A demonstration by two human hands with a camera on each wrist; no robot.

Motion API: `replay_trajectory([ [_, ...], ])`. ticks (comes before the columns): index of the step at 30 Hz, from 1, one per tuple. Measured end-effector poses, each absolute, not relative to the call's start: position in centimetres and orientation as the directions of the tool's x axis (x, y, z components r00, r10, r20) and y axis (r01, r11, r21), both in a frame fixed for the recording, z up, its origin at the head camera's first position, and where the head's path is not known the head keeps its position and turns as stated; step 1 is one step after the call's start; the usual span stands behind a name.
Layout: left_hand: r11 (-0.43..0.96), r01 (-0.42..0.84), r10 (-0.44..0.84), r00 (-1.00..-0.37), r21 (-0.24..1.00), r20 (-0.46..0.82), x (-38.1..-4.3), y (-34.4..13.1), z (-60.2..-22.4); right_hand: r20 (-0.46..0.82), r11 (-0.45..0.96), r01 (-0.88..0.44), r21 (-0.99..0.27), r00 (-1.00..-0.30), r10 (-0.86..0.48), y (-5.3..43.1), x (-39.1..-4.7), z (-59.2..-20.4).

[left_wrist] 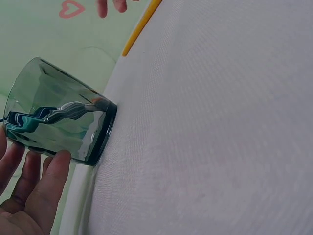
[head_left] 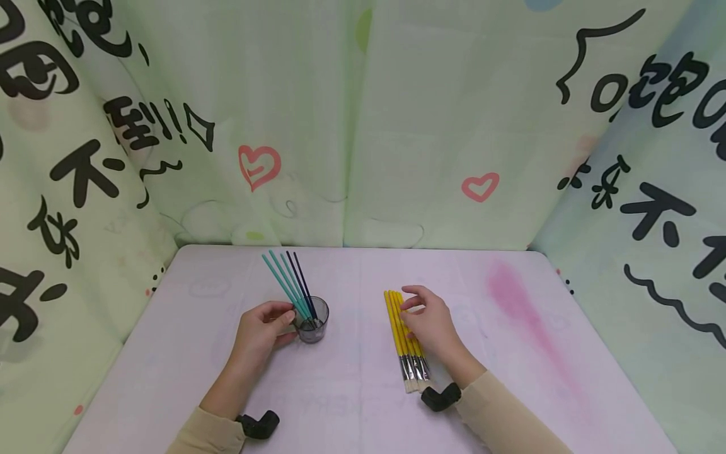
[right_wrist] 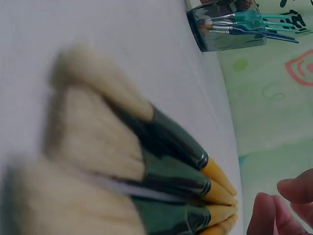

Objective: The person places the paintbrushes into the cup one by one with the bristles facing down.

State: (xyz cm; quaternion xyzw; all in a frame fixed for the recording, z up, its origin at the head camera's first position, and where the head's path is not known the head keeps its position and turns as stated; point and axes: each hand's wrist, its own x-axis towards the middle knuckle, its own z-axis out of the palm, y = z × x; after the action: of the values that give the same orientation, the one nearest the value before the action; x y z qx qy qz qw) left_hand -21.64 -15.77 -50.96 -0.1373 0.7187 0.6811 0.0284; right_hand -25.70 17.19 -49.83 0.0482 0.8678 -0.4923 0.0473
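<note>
A smoky clear glass cup [head_left: 311, 329] stands on the table, holding several teal and dark blue brushes [head_left: 292, 284] that lean left. My left hand [head_left: 263, 325] holds the cup by its left side, and the fingertips [left_wrist: 59, 164] show against the glass in the left wrist view. To the right lie several yellow-handled paintbrushes [head_left: 401, 334] side by side, with pale bristles [right_wrist: 98, 132] toward me. Over their handles hovers my right hand [head_left: 431, 321], fingers loosely bent and nothing between them. In the left wrist view its fingertips appear above a yellow handle.
A pale pinkish cloth covers the table [head_left: 351, 403], with a pink smear at right. Around the back and sides hangs a light green curtain [head_left: 420, 126] printed with black lettering and red hearts. Each wrist wears a black camera mount [head_left: 259, 425].
</note>
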Motion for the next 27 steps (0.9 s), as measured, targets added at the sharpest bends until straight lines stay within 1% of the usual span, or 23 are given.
replay_trajectory([
  [11, 0.034, -0.236, -0.163, -0.96, 0.971, -0.228, -21.6, -15.8, -51.1, -0.137, 0.691, 0.148, -0.707, -0.988, 0.071, 19.1, -26.2, -51.0],
  [27, 0.05, -0.229, -0.164, -0.962, 0.972, -0.218, -21.5, -15.6, -50.9, -0.154, 0.826, 0.141, -0.546, -0.986, 0.067, 18.6, -26.6, -50.9],
])
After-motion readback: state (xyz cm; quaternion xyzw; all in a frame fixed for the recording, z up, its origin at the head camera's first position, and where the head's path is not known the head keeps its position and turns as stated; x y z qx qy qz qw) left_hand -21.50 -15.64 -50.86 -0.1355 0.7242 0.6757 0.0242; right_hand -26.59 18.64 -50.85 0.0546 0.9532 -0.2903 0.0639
